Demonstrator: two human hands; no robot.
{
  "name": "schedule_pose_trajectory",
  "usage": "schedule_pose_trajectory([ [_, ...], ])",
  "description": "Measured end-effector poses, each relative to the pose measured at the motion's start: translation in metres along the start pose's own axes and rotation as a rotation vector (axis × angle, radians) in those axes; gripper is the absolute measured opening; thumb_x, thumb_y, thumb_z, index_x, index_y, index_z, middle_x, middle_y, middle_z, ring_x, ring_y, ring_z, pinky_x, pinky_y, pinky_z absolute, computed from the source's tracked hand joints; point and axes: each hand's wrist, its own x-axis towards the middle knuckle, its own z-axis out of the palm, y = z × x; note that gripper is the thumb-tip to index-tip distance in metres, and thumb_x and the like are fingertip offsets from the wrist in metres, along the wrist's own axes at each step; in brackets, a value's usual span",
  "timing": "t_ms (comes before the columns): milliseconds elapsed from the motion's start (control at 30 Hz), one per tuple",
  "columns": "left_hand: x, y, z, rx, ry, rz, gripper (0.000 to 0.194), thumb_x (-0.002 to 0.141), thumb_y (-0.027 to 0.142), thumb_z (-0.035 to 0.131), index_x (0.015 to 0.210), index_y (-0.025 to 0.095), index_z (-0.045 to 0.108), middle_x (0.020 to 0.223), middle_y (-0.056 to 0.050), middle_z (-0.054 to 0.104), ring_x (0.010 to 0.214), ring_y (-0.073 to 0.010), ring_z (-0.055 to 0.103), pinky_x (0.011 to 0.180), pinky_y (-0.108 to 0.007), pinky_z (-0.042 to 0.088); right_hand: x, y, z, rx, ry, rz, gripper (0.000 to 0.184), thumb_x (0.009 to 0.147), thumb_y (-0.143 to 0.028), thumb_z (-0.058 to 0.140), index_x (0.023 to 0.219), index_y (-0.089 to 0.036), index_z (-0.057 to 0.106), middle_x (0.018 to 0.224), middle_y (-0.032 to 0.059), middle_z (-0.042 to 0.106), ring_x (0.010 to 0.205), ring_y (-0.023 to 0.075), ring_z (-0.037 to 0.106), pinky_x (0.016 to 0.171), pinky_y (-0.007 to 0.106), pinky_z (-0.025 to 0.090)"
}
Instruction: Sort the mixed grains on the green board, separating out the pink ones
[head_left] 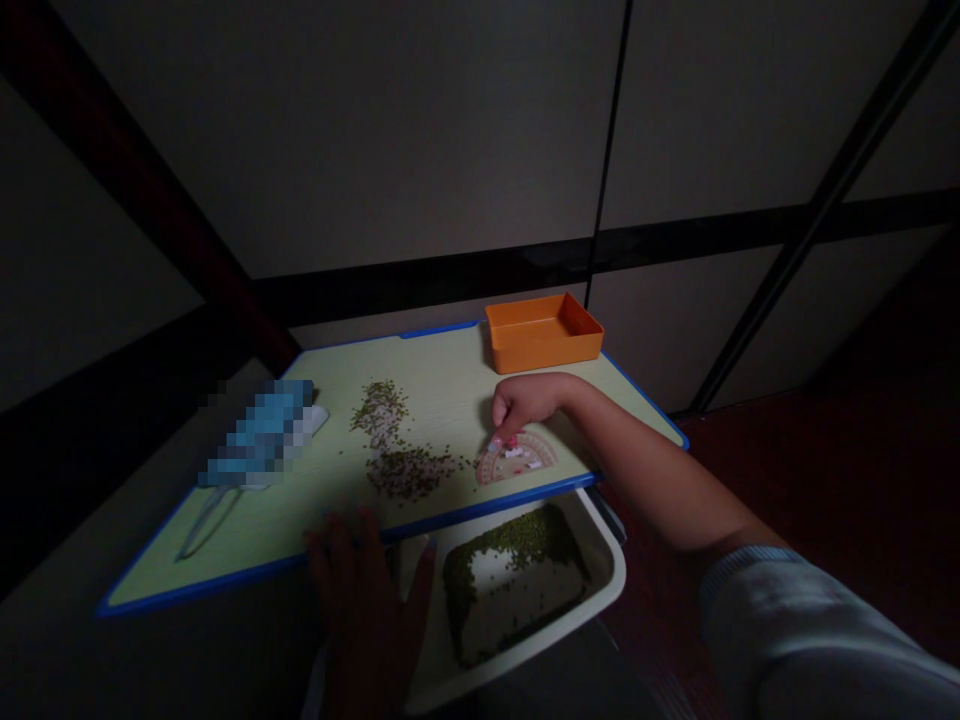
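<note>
on the right half of the pale surface [446, 375], edged in blue, right hand [534, 398] is at a clear pinkish protractor [517, 472]. its fingers are curled in with the tips down at the upper left part of the protractor's curve; can't tell if they are closed on anything or just pressing. protractor lies flat near the near edge, straight side toward the person, some small white and pink marks or bits on it.

just left of it, a loose heap of small green and pale grains [412, 472], seed-like, a few strays reaching toward the protractor. second, smaller patch [380, 412] right behind, nearly joined to the heap.

left hand [367, 600] at the near edge, back up, dark. fingers spread, thumb apart, nothing seen in them; contact with the edge unclear.

below that edge, partly under it: white tray [611, 580], green grains [536, 530] mostly along its far and left sides, pale bottom showing between. orange box [547, 350] at far right corner, no contents visible. far left, blurred-out blue item [262, 430] with a thin pale loop [202, 522] beside it. panelled wall [420, 140] behind.
</note>
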Motion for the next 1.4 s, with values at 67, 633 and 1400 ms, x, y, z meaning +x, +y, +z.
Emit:
schedule_pose_trajectory([
  [67, -0.001, -0.001, 0.0, -0.008, -0.004, 0.017, 0.079, 0.081, 0.047, 0.046, 0.145, 0.008, 0.018, 0.155, -0.023, 0.01, 0.144, -0.0382, -0.001, 0.112, -0.063, 0.017, -0.002, 0.0, -0.001, 0.022, 0.005, -0.006, 0.034, 0.073, -0.044, 0.071, 0.066, -0.011, 0.071, 0.051, -0.0042, 0.057, 0.051, 0.006, 0.041, 0.057, 0.022, 0.03],
  [633, 0.003, 0.011, -0.004, -0.017, 0.071, 0.018, 0.075, 0.083, 0.046, 0.043, 0.144, 0.011, 0.019, 0.153, -0.023, 0.016, 0.144, -0.0391, 0.005, 0.111, -0.063, 0.019, 0.004, 0.0, 0.005, -0.111, 0.101, 0.073, 0.023, 0.073, -0.033, 0.07, 0.068, -0.011, 0.072, 0.053, -0.0047, 0.058, 0.052, 0.0063, 0.04, 0.056, 0.022, 0.028],
  [1400, 0.004, 0.007, 0.0, -0.044, 0.092, 0.005, 0.073, 0.082, 0.052, 0.04, 0.141, 0.009, 0.028, 0.149, -0.021, 0.027, 0.142, -0.0352, 0.015, 0.112, -0.06, 0.017, -0.005, -0.002, -0.006, -0.166, 0.059, 0.188, 0.013, 0.071, -0.022, 0.069, 0.065, -0.012, 0.064, 0.045, -0.0092, 0.041, 0.049, 0.0057, 0.035, 0.053, 0.023, 0.024],
])
